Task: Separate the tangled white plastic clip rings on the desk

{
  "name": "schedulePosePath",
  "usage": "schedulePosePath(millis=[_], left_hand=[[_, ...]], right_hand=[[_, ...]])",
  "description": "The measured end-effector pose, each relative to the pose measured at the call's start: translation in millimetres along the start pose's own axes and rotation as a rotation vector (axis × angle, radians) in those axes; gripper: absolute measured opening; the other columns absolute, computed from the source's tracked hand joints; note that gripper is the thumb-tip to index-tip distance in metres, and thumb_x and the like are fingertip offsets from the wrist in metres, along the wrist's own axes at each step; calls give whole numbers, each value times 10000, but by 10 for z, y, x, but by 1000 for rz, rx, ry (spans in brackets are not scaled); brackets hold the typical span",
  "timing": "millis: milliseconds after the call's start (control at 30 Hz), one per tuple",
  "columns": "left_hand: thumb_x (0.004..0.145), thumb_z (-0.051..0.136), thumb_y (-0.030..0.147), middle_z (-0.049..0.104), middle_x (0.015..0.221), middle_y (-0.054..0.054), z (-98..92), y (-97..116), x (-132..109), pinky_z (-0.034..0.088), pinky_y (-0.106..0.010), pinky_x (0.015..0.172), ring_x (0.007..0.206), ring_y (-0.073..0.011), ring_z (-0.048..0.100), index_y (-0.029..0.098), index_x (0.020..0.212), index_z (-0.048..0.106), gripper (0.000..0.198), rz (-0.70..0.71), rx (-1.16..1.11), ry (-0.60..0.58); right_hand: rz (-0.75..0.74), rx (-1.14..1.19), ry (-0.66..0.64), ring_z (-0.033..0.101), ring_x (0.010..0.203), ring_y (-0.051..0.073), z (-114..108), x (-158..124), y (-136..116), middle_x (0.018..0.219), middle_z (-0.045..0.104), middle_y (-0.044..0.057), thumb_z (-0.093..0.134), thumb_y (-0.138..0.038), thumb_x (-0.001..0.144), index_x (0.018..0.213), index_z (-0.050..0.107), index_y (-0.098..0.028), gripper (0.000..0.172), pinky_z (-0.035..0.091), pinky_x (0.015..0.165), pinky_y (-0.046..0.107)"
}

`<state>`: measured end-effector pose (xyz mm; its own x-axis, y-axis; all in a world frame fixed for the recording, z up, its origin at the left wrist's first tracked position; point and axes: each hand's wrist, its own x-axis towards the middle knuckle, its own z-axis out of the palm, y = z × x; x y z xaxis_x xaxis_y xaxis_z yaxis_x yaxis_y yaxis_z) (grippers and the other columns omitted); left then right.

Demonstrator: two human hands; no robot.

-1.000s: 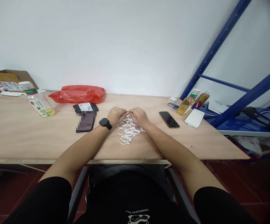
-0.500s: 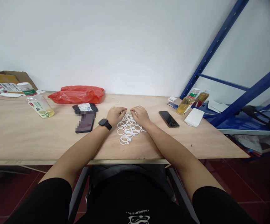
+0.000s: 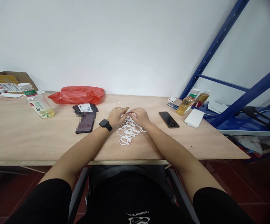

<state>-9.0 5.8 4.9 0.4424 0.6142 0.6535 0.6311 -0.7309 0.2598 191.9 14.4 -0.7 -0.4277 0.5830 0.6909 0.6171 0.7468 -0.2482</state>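
Note:
A loose pile of white plastic rings [image 3: 128, 134], looking like curtain rings with small eyelets, lies on the wooden table in front of me. My left hand [image 3: 118, 116], with a black watch on its wrist, is at the far end of the pile, fingers closed in a pinch. Close beside it my right hand [image 3: 139, 115] is closed in the same way. Between the two sets of fingertips shows a small part of a white ring [image 3: 128, 111]; the fingers cover the rest of it.
Left of my hands lie a dark phone [image 3: 85, 123], a black packet [image 3: 85, 108] and a red plastic bag [image 3: 77, 95]. A bottle [image 3: 40, 104] stands farther left. On the right are another phone [image 3: 169, 119], a white box [image 3: 194, 117], a drink bottle [image 3: 187, 102] and a blue rack [image 3: 219, 46].
My hands have come slightly closer together, fingertips now nearly meeting. A white ring part now shows between them. The pile below looks much the same.

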Motion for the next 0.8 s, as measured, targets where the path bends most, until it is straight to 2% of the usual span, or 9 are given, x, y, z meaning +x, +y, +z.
schedulePosePath(millis=[167,367,533,800], left_hand=[[958,482,293,749,1076,-88,25,-19,6,416,-412,1041,1000,-191,689,189,1307,584,378,0,6,-22],[951,526,308,750,1069,-85,61,-10,15,483,-373,955,979,-200,696,190,1172,667,287,3,-3,-23],[954,531,301,761,988,-67,62,6,11,514,-339,887,907,-191,706,193,1047,704,224,11,-26,11],[915,610,299,760,1018,-65,92,-16,8,543,-334,861,909,-202,718,197,1058,690,194,-31,2,70]], right_hand=[[8,2,34,622,941,239,-9,2,-1,984,732,74,584,-372,931,1001,700,-228,198,445,890,391],[-3,-9,31,611,905,231,-17,-3,-18,936,721,73,532,-326,951,945,705,-232,197,444,875,391],[-29,-18,19,605,893,222,-28,-9,-43,908,712,71,524,-272,939,895,699,-229,186,442,868,381],[-63,19,87,615,880,223,5,6,-40,916,721,71,579,-320,923,929,692,-220,151,455,846,383]])
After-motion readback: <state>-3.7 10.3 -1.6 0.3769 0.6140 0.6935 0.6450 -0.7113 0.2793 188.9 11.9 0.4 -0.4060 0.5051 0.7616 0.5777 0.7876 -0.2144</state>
